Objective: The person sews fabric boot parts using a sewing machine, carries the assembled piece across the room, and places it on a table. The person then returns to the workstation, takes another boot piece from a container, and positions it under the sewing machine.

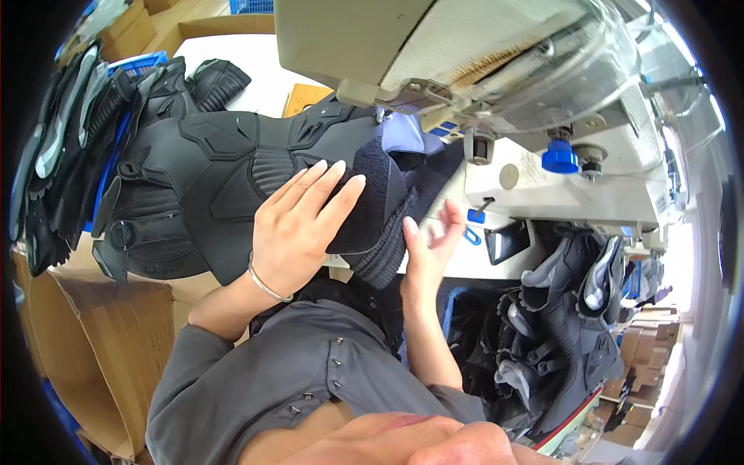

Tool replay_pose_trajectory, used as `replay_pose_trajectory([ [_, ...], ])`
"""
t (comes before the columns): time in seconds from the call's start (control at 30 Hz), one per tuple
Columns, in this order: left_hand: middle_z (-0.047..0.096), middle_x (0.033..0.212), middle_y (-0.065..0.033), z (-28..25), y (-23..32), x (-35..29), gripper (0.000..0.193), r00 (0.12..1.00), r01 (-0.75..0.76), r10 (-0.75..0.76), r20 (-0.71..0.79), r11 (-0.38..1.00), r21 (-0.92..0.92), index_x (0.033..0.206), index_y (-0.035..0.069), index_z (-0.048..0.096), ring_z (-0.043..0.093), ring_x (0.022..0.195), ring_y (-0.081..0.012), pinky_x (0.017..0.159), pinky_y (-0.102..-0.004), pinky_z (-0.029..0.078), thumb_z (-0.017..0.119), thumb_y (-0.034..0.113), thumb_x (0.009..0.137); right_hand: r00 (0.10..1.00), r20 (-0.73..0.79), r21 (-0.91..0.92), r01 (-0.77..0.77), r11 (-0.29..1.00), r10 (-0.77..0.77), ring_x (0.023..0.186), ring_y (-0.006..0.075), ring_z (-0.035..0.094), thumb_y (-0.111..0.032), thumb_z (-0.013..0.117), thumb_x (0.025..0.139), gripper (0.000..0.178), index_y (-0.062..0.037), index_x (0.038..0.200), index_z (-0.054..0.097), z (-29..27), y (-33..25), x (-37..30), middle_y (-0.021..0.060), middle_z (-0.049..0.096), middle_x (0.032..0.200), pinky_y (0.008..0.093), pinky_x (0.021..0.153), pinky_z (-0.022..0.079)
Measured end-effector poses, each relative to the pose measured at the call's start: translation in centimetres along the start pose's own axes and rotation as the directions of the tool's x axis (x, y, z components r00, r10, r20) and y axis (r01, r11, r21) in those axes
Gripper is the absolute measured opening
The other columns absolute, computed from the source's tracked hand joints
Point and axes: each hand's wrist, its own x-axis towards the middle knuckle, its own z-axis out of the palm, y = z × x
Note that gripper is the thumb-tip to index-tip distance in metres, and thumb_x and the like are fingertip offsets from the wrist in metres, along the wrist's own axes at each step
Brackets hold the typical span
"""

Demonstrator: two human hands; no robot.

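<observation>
Apparently, from where I stand, the job is midway. The black piece [221, 190] lies across the centre-left of the frame, its right end near the sewing machine [349, 46]; moulded panels and a fuzzy patch [374, 182] are already on it. A ribbed cuff [387, 252] shows beside the patch — whether it is fully joined, I can't tell.

The left hand [298, 221] rests flat on the piece, fingers stretched, gripping nothing. The right hand [430, 252] is beside the cuff, fingers loosely curled and thumb apart, with nothing visible between them; whether the thumb touches the edge is unclear.

Similar pieces hang in a stack [85, 139] at the upper left, and more are heaped in a pile [566, 310] at the lower right — which are finished and which waiting, I can't say. The piece's far right end is hard to follow, its underside is hidden, and the frame's right rim is hazy.
</observation>
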Motion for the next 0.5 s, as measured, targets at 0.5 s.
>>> replay_pose_trajectory([
  [0.5, 0.065, 0.112, -0.0125, 0.5, 0.2, -0.7, 0.046, 0.997, 0.065, -0.068, -0.040, 0.995, -0.080, 0.109, 0.005, 0.065, 0.064, 0.101, -0.0293, 0.084, -0.0352, 0.051, 0.066, 0.003, 0.064, 0.604, 0.785, 0.603, -0.796, 0.054, 0.134, 0.124, 0.0196, 0.048, -0.049, 0.051, 0.092, 0.057, -0.0104, 0.133, 0.047, 7.2, 4.6, -1.7, 0.0048, 0.051, 0.135, 0.0370, 0.108, 0.036],
])
